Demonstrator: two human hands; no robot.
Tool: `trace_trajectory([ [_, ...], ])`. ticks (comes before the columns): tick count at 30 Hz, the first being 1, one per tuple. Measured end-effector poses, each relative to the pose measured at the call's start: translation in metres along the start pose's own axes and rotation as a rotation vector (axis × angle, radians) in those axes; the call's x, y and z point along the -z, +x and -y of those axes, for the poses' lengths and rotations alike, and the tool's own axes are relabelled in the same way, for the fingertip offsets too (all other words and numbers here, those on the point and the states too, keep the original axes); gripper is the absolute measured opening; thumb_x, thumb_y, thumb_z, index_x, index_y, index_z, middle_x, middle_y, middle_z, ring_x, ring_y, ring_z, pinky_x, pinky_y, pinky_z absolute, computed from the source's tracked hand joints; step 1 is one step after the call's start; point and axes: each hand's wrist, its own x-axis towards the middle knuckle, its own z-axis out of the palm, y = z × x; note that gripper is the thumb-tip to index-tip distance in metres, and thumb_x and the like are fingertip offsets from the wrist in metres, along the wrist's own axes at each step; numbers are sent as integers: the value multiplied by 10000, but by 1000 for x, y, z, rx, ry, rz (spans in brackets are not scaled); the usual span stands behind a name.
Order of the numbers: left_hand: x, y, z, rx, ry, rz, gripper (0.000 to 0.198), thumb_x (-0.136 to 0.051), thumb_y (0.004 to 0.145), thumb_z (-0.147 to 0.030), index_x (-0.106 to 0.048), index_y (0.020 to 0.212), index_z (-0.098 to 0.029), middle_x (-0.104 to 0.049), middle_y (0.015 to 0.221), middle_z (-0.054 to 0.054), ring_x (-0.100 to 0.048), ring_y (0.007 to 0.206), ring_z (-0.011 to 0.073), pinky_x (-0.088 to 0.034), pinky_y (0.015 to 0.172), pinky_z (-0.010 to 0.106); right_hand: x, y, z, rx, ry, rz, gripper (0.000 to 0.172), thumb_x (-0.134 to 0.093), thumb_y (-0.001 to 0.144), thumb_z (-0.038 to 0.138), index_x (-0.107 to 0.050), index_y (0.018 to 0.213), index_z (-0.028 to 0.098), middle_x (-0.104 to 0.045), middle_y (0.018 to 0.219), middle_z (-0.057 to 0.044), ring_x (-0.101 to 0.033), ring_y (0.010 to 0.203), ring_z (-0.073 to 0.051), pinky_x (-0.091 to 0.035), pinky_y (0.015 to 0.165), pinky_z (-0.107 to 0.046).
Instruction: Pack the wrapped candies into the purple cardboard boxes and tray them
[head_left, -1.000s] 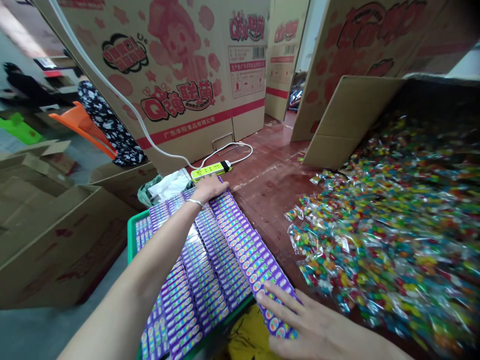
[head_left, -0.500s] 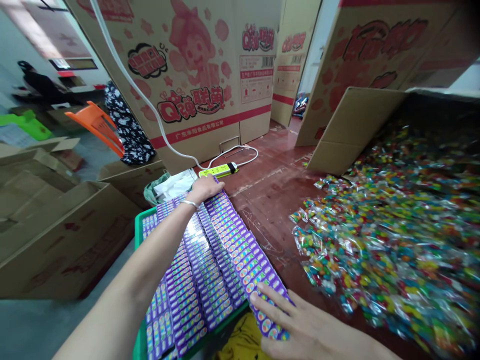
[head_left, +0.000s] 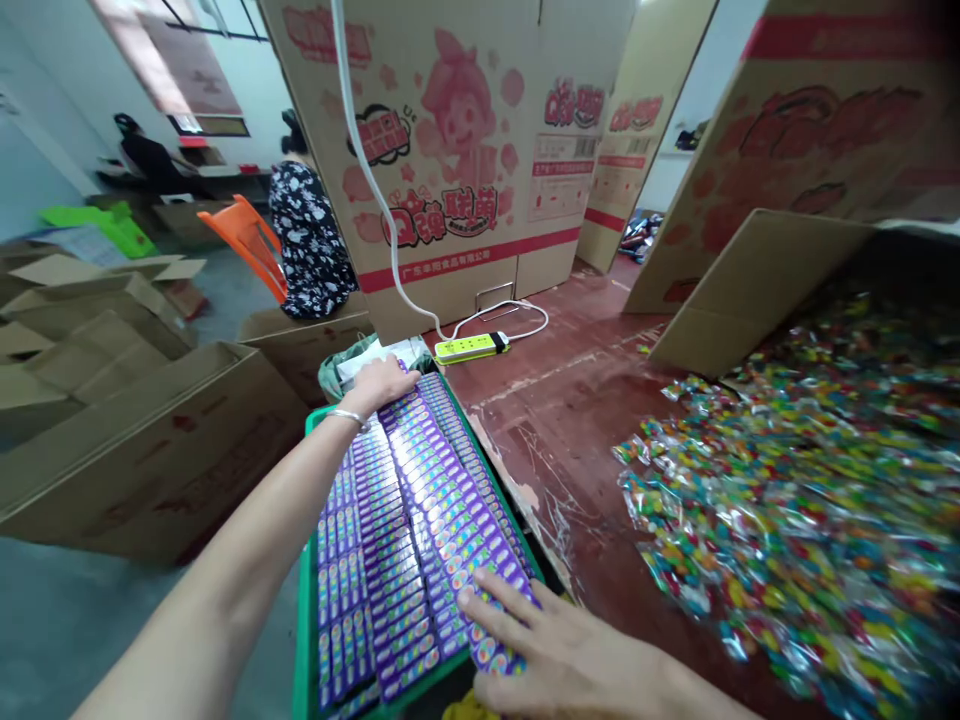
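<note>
A long row of small purple printed packets [head_left: 442, 500] lies between my two hands, over a green crate [head_left: 302, 640] filled with similar rows. At the far end of that row, my left hand [head_left: 381, 382], with a bracelet at the wrist, has its fingers closed over the packets. My right hand [head_left: 544, 640] grips the near end, fingers laid along the top and side, thumb partly hidden. Another row of purple packets [head_left: 480, 455] shows to the right inside the crate.
A large heap of clear-wrapped colourful candies [head_left: 810, 500] covers the right of the red-brown table [head_left: 555, 430]. A yellow-green power strip [head_left: 471, 347] with a white cable lies beyond the crate. Tall cartons [head_left: 465, 240] stand behind; open boxes [head_left: 150, 450] are at left. Two people sit farther back.
Both hands have shifted the packet row leftward, from the crate's right edge to over the crate, uncovering the row at its right. The view has turned slightly left.
</note>
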Motion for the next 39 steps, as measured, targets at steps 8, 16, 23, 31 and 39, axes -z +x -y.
trace_trajectory([
  [8,-12,9,88,123,7,48,366,-596,937,-348,-565,1256,-172,-602,1264,105,-627,1067,255,-540,887,472,-37,60,2,103,26,-8,208,-401,1025,387,-474,1203,306,-244,1600,-136,-214,1465,-371,-580,862,-515],
  [16,-41,19,137,171,17,71,371,-592,938,-352,-561,1263,-176,-596,1276,108,-622,1079,259,-536,893,476,-69,108,1,136,89,25,232,-324,1045,363,-487,1194,291,-285,1577,-150,-294,1437,-373,-586,845,-506],
  [23,-73,35,150,149,38,109,364,-595,937,-346,-564,1256,-171,-599,1269,109,-622,1077,261,-539,888,474,-92,130,-1,153,156,13,262,-290,1044,403,-492,1154,279,-303,1562,-169,-309,1427,-383,-584,840,-502],
  [31,-84,46,161,119,52,142,367,-594,937,-350,-564,1256,-171,-599,1270,108,-621,1080,261,-535,892,477,-104,149,2,144,124,-10,225,-337,1033,403,-473,1175,295,-333,1551,-164,-367,1402,-369,-609,798,-462],
  [39,-84,52,186,108,78,128,372,-590,938,-359,-563,1257,-171,-598,1272,112,-616,1090,267,-530,898,484,-119,179,23,129,145,-33,253,-332,1034,406,-468,1214,291,-318,1557,-177,-391,1385,-384,-606,801,-477],
])
